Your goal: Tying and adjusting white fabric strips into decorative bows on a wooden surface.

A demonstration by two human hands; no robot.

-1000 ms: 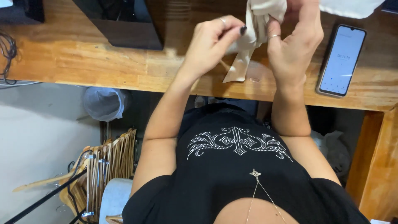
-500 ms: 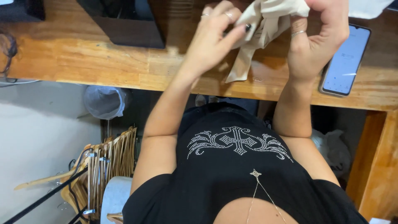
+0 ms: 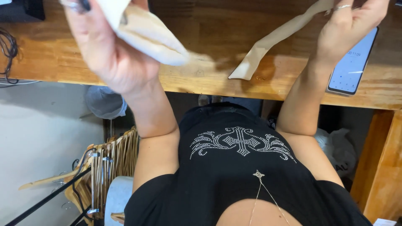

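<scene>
Spreading apart since before, left hand [image 3: 113, 54] and right hand [image 3: 347, 29] stretch cloth [image 3: 146, 33].

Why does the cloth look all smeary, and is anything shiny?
In the head view, the cream cloth in the left hand is blurred, with its lower edge smeared over the wooden table. The tan strip by the right hand is sharper and casts a soft shadow. The phone screen glows bright, and the shirt's studs glint.
</scene>
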